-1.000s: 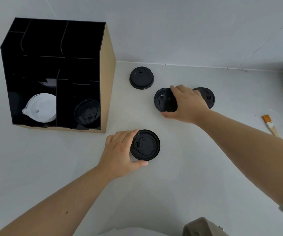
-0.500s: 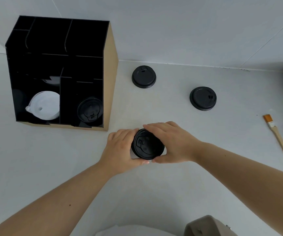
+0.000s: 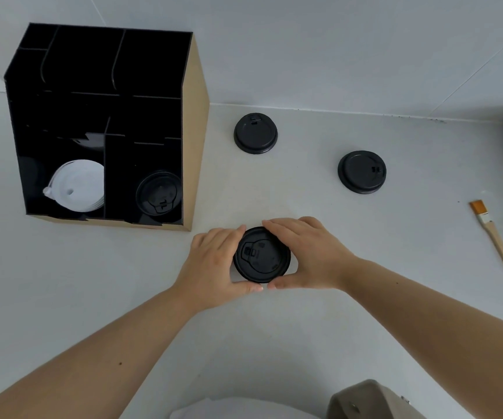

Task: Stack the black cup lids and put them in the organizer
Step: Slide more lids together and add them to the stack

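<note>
Two hands, left hand (image 3: pixel 214 261) and right hand (image 3: pixel 307 255), are cupped closed around the lid stack (image 3: pixel 261 254) at frame centre on the table (image 3: pixel 365 297) | risk: misaligned rims, stack is jammed or slips | organizer (image 3: pixel 196 116) upper left.

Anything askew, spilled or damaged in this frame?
Nothing spilled or damaged. Only oddity: a paintbrush lies on the counter right of the hands, unrelated to lids. The white lids in the organizer lean tilted rather than flat. Two black lids sit loose, not yet stacked.
</note>
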